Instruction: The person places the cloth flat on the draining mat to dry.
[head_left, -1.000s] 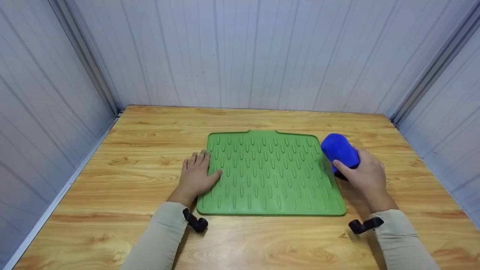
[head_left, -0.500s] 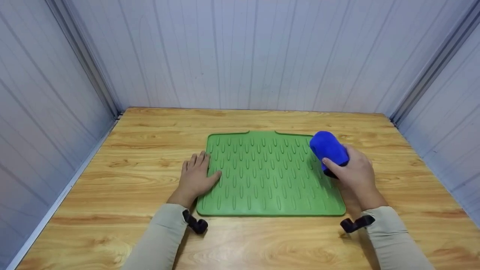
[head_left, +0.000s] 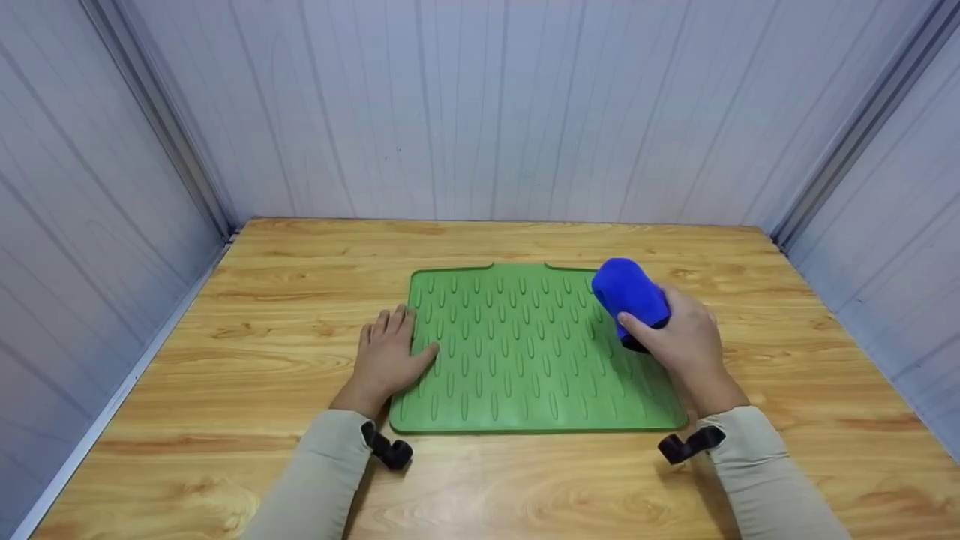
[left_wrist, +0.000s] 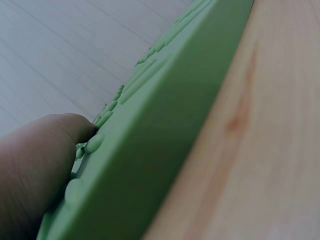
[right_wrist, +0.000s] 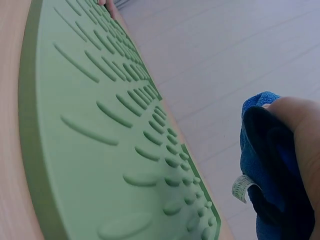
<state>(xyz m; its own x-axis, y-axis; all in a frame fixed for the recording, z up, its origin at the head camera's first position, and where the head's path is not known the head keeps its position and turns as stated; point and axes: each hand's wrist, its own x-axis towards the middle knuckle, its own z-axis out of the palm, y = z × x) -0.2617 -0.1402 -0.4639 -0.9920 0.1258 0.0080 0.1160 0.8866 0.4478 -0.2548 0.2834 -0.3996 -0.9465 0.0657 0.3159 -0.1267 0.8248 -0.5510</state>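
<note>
A green ridged drying mat [head_left: 517,360] lies flat on the wooden table, its raised oval ribs facing up. My left hand [head_left: 386,364] rests on the mat's left edge with fingers spread; in the left wrist view its thumb [left_wrist: 50,155] lies on the ribbed surface. Above the mat's right part, my right hand [head_left: 686,341] grips a folded blue cloth [head_left: 630,292] with a dark underside. The right wrist view shows that cloth [right_wrist: 280,175] bunched under the thumb, a small white label sticking out, and held clear of the ribs.
The wooden table [head_left: 285,300] reaches back to a white panelled wall [head_left: 480,112]. More panels stand at the left and right sides. A black wrist camera mount sits on each sleeve.
My right hand has moved left with the blue cloth, from the mat's right edge to over its right part. My left hand stays at the left edge.
</note>
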